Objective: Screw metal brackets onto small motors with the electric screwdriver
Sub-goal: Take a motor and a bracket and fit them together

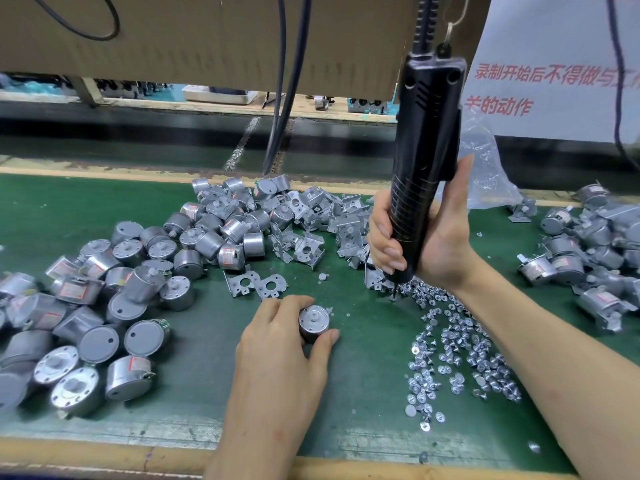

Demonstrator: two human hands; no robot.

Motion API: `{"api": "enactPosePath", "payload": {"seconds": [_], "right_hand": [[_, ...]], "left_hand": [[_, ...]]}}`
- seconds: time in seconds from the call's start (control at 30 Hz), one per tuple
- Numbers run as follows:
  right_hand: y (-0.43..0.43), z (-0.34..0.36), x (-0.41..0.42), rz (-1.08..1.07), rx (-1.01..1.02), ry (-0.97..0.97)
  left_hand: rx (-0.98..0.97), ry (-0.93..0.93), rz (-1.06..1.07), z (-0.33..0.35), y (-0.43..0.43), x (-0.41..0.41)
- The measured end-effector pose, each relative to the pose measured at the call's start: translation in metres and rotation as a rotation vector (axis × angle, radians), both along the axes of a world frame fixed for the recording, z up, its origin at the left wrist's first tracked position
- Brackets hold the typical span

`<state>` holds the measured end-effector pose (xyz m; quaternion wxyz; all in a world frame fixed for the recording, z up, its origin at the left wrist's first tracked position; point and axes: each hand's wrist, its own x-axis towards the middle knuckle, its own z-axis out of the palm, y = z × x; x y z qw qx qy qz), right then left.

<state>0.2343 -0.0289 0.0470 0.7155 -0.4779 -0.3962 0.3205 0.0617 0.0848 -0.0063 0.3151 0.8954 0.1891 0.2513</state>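
**Crowded green tabletop, one motor in hand**

The tabletop is a green mat with a worn wooden front edge. Behind it runs a dark strip, and above hang a cardboard sheet, black cables and a white sign with red characters.

A heap of loose motors fills the left side. Metal brackets are piled at the back centre, and more motors in brackets lie at the far right. A spread of screws runs under the right forearm, with a clear plastic bag behind it. Bare mat shows at front centre and far left.

The left hand rests there, its fingers and thumb curled round one motor standing shaft-up on the mat. The right hand grips the hanging electric screwdriver upright, its tip down in the far end of the screws.
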Motion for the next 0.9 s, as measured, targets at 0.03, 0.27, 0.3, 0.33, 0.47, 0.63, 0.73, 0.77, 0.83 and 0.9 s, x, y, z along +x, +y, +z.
{"api": "enactPosePath", "payload": {"seconds": [0.03, 0.27, 0.3, 0.33, 0.47, 0.63, 0.73, 0.77, 0.83, 0.9], "right_hand": [[0.0, 0.0, 0.0, 0.0, 0.002, -0.001], [0.001, 0.001, -0.003, 0.007, 0.003, 0.0], [0.001, 0.001, -0.004, 0.016, 0.01, 0.008], [0.002, 0.002, -0.005, 0.03, 0.021, 0.016], [0.005, 0.003, -0.011, 0.096, 0.058, 0.034], [0.009, 0.0, -0.018, 0.098, 0.048, 0.037], [0.009, -0.001, -0.019, 0.077, 0.03, 0.041], [0.009, -0.002, -0.018, 0.077, 0.03, 0.044], [0.009, -0.001, -0.018, 0.087, 0.033, 0.057], [0.009, -0.001, -0.019, 0.101, 0.036, 0.067]], "left_hand": [[0.003, -0.001, 0.001, 0.0, 0.0, 0.0], [-0.004, -0.006, -0.004, 0.0, 0.0, -0.001], [-0.002, -0.007, -0.004, 0.001, 0.0, 0.0], [0.001, -0.005, -0.004, 0.0, 0.0, 0.0], [0.006, 0.007, -0.006, 0.0, 0.0, 0.0], [0.009, 0.018, -0.002, 0.001, 0.0, 0.0], [0.013, 0.02, -0.002, 0.001, 0.0, 0.0], [0.012, 0.02, -0.001, 0.001, 0.0, 0.001], [0.009, 0.019, 0.0, 0.0, 0.0, 0.001], [0.005, 0.018, 0.001, 0.001, 0.0, 0.001]]}}
